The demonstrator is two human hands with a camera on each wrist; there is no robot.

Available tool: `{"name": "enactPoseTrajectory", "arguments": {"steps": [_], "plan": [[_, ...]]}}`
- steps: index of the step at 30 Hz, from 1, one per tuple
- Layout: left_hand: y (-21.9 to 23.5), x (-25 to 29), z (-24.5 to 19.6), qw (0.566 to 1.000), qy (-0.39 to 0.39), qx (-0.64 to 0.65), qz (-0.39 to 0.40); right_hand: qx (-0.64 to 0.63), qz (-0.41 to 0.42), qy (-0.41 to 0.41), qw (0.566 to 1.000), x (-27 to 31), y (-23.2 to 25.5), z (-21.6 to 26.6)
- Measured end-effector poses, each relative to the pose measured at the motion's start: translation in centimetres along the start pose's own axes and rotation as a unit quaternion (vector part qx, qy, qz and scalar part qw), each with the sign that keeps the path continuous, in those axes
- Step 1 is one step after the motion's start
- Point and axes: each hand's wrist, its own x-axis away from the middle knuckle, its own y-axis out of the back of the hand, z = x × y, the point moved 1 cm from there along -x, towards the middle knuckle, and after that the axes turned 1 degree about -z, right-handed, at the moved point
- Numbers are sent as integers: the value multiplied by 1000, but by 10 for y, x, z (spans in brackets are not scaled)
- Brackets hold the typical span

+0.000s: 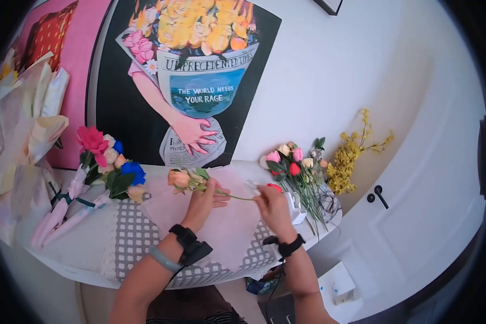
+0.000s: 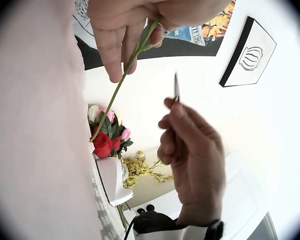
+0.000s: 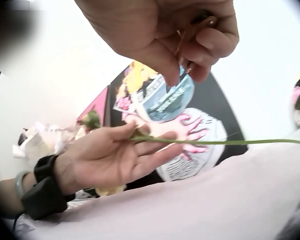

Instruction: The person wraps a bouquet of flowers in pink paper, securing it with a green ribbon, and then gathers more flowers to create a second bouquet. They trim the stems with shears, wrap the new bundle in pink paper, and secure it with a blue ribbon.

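Note:
My left hand (image 1: 198,206) pinches the green stem (image 3: 240,142) of a peach rose (image 1: 178,179) between thumb and fingers, its other fingers extended. The bloom lies to the left and the bare stem runs right, over a pale pink sheet (image 1: 229,232). Near the stem's far end in the head view is my right hand (image 1: 275,208). Its curled fingers hold a small tool with a pointed metal tip (image 2: 177,87); the rest of the tool is mostly hidden. In the left wrist view the right hand (image 2: 195,157) stands apart from the stem.
A grey-patterned cloth (image 1: 132,237) lies under the sheet. Wrapped flowers (image 1: 92,143) are at the left, loose roses (image 1: 294,168) and yellow sprays (image 1: 348,167) at the right. A white object (image 1: 297,209) stands beside my right hand. Paintings (image 1: 254,70) lean against the wall.

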Motion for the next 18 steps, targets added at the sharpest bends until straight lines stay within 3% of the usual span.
{"name": "enactPoseTrajectory", "arguments": {"steps": [1, 4, 7, 13, 16, 18], "plan": [[1, -1, -1, 1000, -1, 3, 5, 14, 12, -43, 999, 2, 5, -22], [0, 1, -4, 1000, 7, 1, 15, 157, 101, -51, 981, 17, 15, -85], [-2, 2, -3, 1000, 22, 10, 20, 230, 206, -140, 941, 37, 8, -106], [-5, 5, 3, 995, 80, 38, 44, 218, 195, -163, 942, 45, 7, -97], [-4, 5, 5, 992, 103, 64, 37, 272, 210, -145, 928, 42, 7, -96], [-3, 4, 6, 988, 119, 84, 42, 293, 173, -95, 935, 37, 18, -86]]}}
